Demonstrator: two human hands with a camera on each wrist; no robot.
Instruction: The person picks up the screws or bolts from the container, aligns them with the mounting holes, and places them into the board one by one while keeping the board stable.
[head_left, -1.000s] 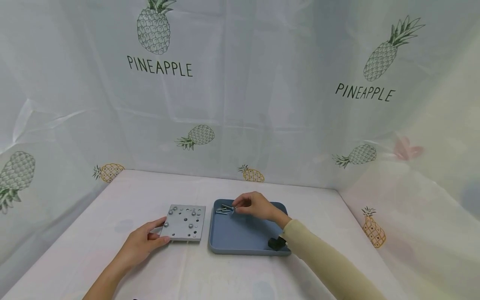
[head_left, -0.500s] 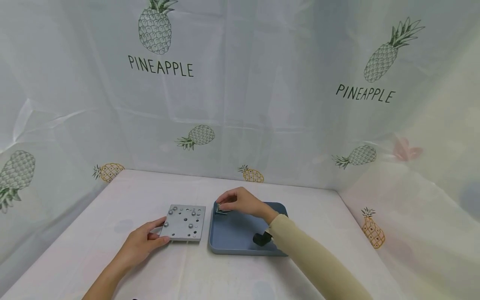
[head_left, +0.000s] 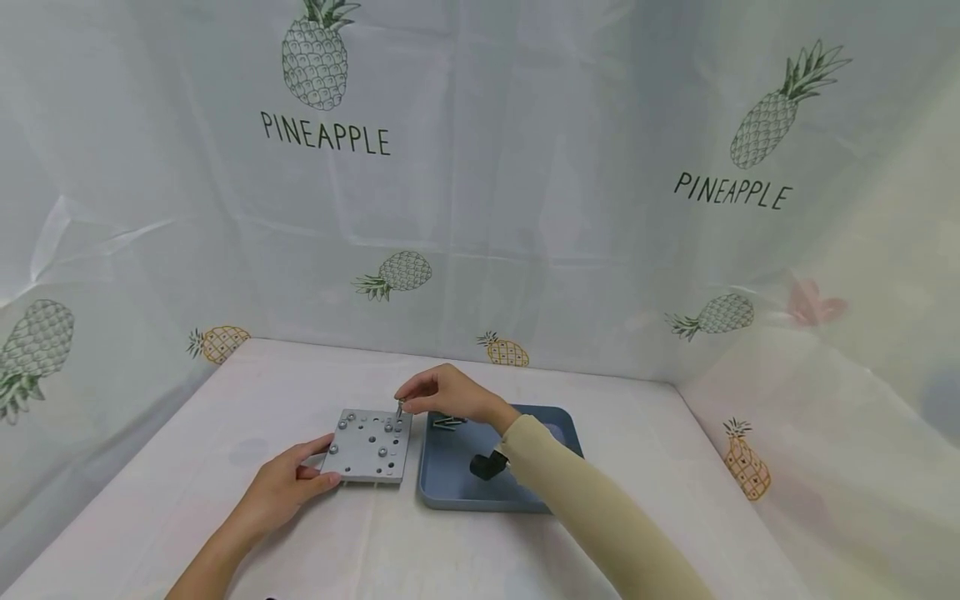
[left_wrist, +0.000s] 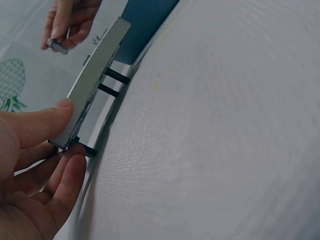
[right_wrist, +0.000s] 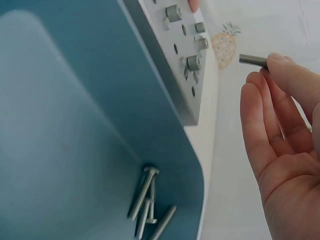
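Note:
A square grey metal plate (head_left: pixel 360 461) with holes lies left of the tray, several bolts standing in it. My left hand (head_left: pixel 281 492) grips its near left corner, thumb on the plate's edge and fingers beneath. In the left wrist view, bolt shanks (left_wrist: pixel 117 76) stick out below the plate (left_wrist: pixel 95 80). My right hand (head_left: pixel 450 392) pinches a loose bolt (right_wrist: pixel 253 60) between thumb and fingertips, over the plate's far right corner. That bolt's threaded end points out from the fingers in the right wrist view.
Just right of the plate stands a shallow blue tray (head_left: pixel 457 471). Several loose bolts (right_wrist: pixel 145 200) lie in its far left corner. A black wrist camera (head_left: pixel 487 465) at the right cuff hangs over the tray. Pineapple-print sheeting (head_left: pixel 525 208) surrounds the white table.
My right hand has reached among the bolts in the tray, then moved left with one bolt to above the plate's far right corner. The left hand and plate have stayed put.

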